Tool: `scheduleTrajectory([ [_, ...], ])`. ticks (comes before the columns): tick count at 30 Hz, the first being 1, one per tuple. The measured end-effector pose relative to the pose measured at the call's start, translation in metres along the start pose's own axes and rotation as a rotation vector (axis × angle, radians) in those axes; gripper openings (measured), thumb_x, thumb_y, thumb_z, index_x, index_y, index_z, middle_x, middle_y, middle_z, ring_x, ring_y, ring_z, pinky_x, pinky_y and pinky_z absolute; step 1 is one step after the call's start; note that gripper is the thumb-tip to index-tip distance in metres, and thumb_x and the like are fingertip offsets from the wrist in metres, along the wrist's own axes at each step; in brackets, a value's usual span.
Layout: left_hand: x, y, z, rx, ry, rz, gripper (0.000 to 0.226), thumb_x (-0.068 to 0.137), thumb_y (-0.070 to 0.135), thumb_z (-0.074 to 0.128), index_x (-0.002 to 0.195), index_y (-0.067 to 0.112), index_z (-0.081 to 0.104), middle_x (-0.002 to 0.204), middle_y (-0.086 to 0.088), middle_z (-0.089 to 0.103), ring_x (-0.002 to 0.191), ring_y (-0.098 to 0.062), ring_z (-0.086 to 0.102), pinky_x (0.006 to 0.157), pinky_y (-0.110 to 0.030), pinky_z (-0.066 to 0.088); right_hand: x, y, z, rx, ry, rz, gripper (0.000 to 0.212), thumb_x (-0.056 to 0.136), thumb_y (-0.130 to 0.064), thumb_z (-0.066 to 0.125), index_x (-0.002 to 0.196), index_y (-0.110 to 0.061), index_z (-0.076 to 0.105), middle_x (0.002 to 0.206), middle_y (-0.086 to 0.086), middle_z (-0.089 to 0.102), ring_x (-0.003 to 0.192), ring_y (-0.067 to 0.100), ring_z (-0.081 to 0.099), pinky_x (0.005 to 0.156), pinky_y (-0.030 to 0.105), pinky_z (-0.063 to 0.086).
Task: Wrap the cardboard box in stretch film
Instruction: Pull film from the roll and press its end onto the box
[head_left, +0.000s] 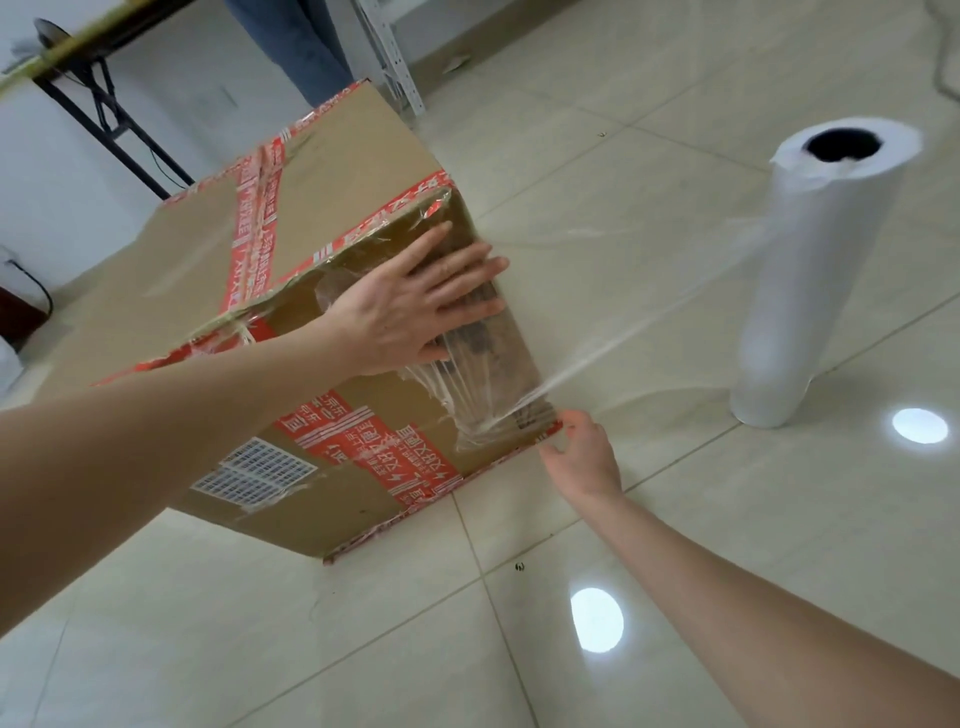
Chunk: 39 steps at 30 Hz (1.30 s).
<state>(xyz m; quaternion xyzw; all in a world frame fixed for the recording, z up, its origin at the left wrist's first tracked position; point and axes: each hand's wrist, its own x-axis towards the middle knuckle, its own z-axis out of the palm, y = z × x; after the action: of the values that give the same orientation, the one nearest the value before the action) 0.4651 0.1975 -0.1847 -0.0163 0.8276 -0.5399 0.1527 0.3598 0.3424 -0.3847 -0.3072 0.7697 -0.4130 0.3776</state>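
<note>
Where the box stands: cardboard box (332, 218), sealed with red printed tape (255, 228), on the pale tiled floor (363, 649), left of centre in the view.
Film roll: roll of stretch film (821, 270) upright on the floor to the right of the box, well apart from it.
Film: clear sheet (623, 338) stretched from the roll to the box's near right face, bunched into wrinkled strands at that face's lower corner.
Left hand: left hand (415, 306) laid flat against the filmed face, fingers straight and spread, pressing; nothing gripped.
Right hand: right hand (582, 457) just beside the lower corner where the film gathers, fingers loosely curved, blurred; whether they pinch the film cannot be told.
Box markings: white printed label (254, 473) on the near left face.
Background: black-legged folding table (104, 119) at upper left; a person's trouser legs (296, 47) behind the box; grey metal shelf upright (395, 62) beside them.
</note>
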Motion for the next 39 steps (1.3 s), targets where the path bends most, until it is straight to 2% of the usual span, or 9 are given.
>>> scheduleTrajectory([
  [4, -0.004, -0.009, 0.002, 0.081, 0.016, 0.011, 0.077, 0.093, 0.062, 0.025, 0.151, 0.022, -0.006, 0.158, -0.011, -0.012, 0.142, -0.029, -0.019, 0.113, -0.051, -0.017, -0.001, -0.002, 0.004, 0.002, -0.015, 0.003, 0.050, 0.090, -0.018, 0.057, 0.138, -0.018, 0.043, 0.134, 0.008, 0.046, 0.115, 0.024, 0.055, 0.091, 0.030, 0.043],
  [17, -0.005, 0.019, -0.015, -0.116, 0.008, 0.012, 0.071, 0.093, 0.051, 0.008, 0.150, 0.014, -0.013, 0.154, -0.016, -0.017, 0.142, -0.030, -0.018, 0.116, -0.047, -0.014, 0.002, 0.005, -0.006, -0.004, -0.006, 0.026, 0.050, 0.089, -0.018, 0.058, 0.137, -0.017, 0.043, 0.133, 0.009, 0.047, 0.116, 0.026, 0.054, 0.095, 0.032, 0.042],
  [20, 0.014, 0.058, -0.025, -0.239, -0.020, 0.106, 0.064, 0.095, 0.039, 0.011, 0.151, 0.010, 0.003, 0.156, -0.017, -0.007, 0.145, -0.031, -0.007, 0.118, -0.045, -0.008, 0.004, 0.006, -0.004, -0.023, -0.018, 0.047, 0.050, 0.088, -0.017, 0.058, 0.136, -0.016, 0.044, 0.133, 0.010, 0.048, 0.118, 0.028, 0.053, 0.096, 0.031, 0.041],
  [22, 0.034, 0.083, -0.019, -0.301, 0.004, 0.118, 0.060, 0.093, 0.030, 0.016, 0.149, 0.009, 0.025, 0.156, -0.018, 0.018, 0.146, -0.032, 0.015, 0.119, -0.044, 0.015, 0.010, 0.008, -0.007, -0.037, -0.011, 0.052, 0.049, 0.086, -0.017, 0.059, 0.134, -0.016, 0.045, 0.132, 0.012, 0.049, 0.119, 0.029, 0.052, 0.097, 0.032, 0.040],
  [25, 0.060, 0.105, -0.005, -0.377, -0.019, 0.116, 0.058, 0.088, 0.028, 0.021, 0.132, 0.011, 0.055, 0.140, -0.013, 0.050, 0.131, -0.028, 0.046, 0.103, -0.038, 0.043, 0.019, 0.009, -0.025, -0.085, -0.002, 0.077, 0.052, 0.086, -0.020, 0.059, 0.136, -0.017, 0.043, 0.134, 0.011, 0.047, 0.121, 0.028, 0.051, 0.098, 0.034, 0.041],
  [28, 0.080, 0.110, -0.008, -0.517, -0.074, 0.086, 0.047, 0.084, 0.035, 0.041, 0.117, 0.014, 0.067, 0.126, -0.009, 0.062, 0.117, -0.025, 0.058, 0.089, -0.032, 0.051, 0.015, 0.001, -0.052, -0.122, -0.008, 0.126, 0.053, 0.087, -0.019, 0.057, 0.137, -0.016, 0.041, 0.135, 0.011, 0.045, 0.121, 0.028, 0.051, 0.100, 0.034, 0.040],
  [30, 0.090, 0.104, -0.023, -0.612, -0.068, 0.067, 0.041, 0.083, 0.036, 0.056, 0.116, 0.013, 0.066, 0.126, -0.010, 0.061, 0.117, -0.025, 0.058, 0.085, -0.030, 0.051, 0.007, -0.012, -0.070, -0.131, -0.017, 0.171, 0.053, 0.088, -0.019, 0.056, 0.138, -0.017, 0.040, 0.136, 0.010, 0.044, 0.121, 0.026, 0.051, 0.100, 0.033, 0.040],
  [34, 0.100, 0.077, -0.066, -0.726, -0.187, 0.006, 0.040, 0.095, 0.019, 0.041, 0.134, 0.007, 0.045, 0.145, -0.016, 0.036, 0.133, -0.031, 0.037, 0.100, -0.039, 0.040, -0.011, -0.053, -0.111, -0.155, -0.040, 0.231, 0.052, 0.088, -0.018, 0.055, 0.138, -0.019, 0.040, 0.137, 0.008, 0.044, 0.123, 0.025, 0.050, 0.100, 0.033, 0.041],
  [39, 0.110, 0.023, -0.118, -0.902, -0.290, -0.005, 0.039, 0.095, 0.015, 0.042, 0.133, 0.009, 0.043, 0.144, -0.012, 0.035, 0.134, -0.028, 0.033, 0.103, -0.039, 0.037, -0.037, -0.115, -0.174, -0.203, -0.078, 0.251, 0.052, 0.089, -0.018, 0.054, 0.138, -0.021, 0.039, 0.137, 0.004, 0.044, 0.119, 0.022, 0.053, 0.099, 0.038, 0.044],
])
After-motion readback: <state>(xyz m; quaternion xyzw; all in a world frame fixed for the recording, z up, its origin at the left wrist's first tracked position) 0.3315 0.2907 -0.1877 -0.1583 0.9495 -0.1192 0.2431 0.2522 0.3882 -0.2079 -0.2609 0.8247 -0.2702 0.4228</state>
